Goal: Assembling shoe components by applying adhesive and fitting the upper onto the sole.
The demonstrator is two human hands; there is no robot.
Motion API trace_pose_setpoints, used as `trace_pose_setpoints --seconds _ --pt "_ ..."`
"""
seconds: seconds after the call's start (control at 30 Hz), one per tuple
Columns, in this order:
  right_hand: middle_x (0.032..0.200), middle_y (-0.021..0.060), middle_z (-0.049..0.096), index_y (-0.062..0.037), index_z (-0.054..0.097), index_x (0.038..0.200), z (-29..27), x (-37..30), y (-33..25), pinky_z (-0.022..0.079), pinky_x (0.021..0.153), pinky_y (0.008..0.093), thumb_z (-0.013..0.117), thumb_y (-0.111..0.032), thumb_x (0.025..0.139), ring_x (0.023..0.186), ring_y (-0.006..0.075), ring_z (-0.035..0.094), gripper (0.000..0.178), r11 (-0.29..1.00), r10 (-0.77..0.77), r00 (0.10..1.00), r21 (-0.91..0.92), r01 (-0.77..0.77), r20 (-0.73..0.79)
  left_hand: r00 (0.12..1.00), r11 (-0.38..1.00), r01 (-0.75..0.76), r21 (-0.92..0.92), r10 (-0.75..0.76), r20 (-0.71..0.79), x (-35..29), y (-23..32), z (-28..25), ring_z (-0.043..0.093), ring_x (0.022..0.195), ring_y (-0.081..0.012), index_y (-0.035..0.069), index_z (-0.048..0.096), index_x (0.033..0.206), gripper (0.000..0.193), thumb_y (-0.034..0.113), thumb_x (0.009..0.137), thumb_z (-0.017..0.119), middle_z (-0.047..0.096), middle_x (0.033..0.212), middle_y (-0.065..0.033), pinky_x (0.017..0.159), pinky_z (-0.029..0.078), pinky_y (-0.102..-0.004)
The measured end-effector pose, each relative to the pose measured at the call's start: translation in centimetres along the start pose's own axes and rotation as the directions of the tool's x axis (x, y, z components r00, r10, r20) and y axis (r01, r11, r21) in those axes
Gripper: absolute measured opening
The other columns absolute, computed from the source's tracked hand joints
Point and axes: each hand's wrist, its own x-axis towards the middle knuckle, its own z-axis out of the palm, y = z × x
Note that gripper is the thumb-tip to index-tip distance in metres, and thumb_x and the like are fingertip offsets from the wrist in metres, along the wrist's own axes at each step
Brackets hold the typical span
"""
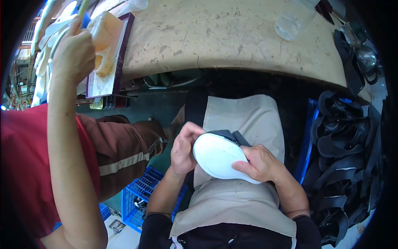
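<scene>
Over my lap I hold a sandal (219, 155), its smooth white sole turned up toward me and black straps showing along its far side. My right hand (261, 164) grips the narrower end, thumb pressed flat on the white face and fingers underneath. At the wider end, my left hand (183, 148) is curled against the rim beside the straps; its fingertips are partly hidden behind the sole. A beige apron (244, 112) covers my lap below the sandal.
A co-worker's arm (68, 137) reaches up on the left, holding a thin yellowish handle near a purple-edged tray (123, 58). A worn table (215, 37) spans ahead, bearing a clear plastic cup (290, 23). Black straps (336, 133) pile at right; a blue crate (132, 207) stands lower left.
</scene>
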Motion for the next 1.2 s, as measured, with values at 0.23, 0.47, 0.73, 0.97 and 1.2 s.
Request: trace_pose_setpoints --seconds 0.23,0.47,0.73,0.97,1.2 --pt "0.071 0.019 0.07 0.0033 0.064 0.081 1.0 -0.1 1.5 0.052 0.058 0.0385 0.064 -0.04 0.098 0.053 0.035 0.063 0.047 0.996 -0.019 0.998 -0.091 0.024 0.057 0.93 0.824 -0.073 0.562 -0.147 0.336 0.5 1.6 -1.9 0.07 0.067 -0.0208 -0.01 0.07 0.116 0.044 0.02 0.085 0.066 0.076 0.098 -0.0204 0.062 0.055 -0.0251" --pt "0.077 0.0214 0.071 0.0054 0.067 0.088 1.9 0.4 3.0 0.054 0.064 0.0384 0.063 -0.045 0.098 0.063 0.0344 0.067 0.052 0.992 0.094 0.983 -0.103 -0.078 0.159 0.909 0.849 -0.156 0.505 -0.077 0.41 0.5 -1.1 -3.8 0.07 0.062 -0.0233 -0.009 0.071 0.116 0.043 0.01 0.078 0.061 0.076 0.098 -0.0227 0.057 0.054 -0.025" --pt "0.129 0.0186 0.067 0.0026 0.058 0.136 -0.9 1.4 5.9 0.052 0.103 0.0431 0.078 -0.045 0.086 0.116 0.0284 0.066 0.072 0.251 -0.28 0.96 0.967 0.04 0.033 0.984 0.851 -0.178 0.494 0.147 0.102 3.5 4.0 -4.9 0.067 0.084 -0.0243 -0.006 0.069 0.118 0.042 0.021 0.088 0.056 0.069 0.11 -0.0198 0.075 0.055 -0.0308" --pt "0.143 0.0178 0.058 -0.0055 0.038 0.155 -1.3 5.4 7.2 0.043 0.114 0.0515 0.093 -0.046 0.07 0.135 0.0279 0.054 0.109 0.063 -0.117 0.947 0.949 0.308 -0.299 0.996 0.935 0.054 0.351 -0.024 -0.089 0.3 -0.2 -7.2 0.053 0.124 -0.0282 -0.003 0.053 0.141 0.046 0.021 0.102 0.055 0.051 0.139 -0.0184 0.103 0.046 -0.0371" --pt "0.132 0.0172 0.064 -0.0029 0.043 0.148 3.4 10.0 8.0 0.05 0.103 0.0446 0.087 -0.037 0.079 0.115 0.0339 0.065 0.089 0.409 -0.023 0.996 0.908 0.089 -0.087 0.952 0.953 0.301 -0.015 -0.302 -0.058 6.2 -0.4 -9.1 0.062 0.111 -0.0179 0.0 0.053 0.143 0.043 0.024 0.108 0.053 0.064 0.127 -0.014 0.099 0.05 -0.0301"
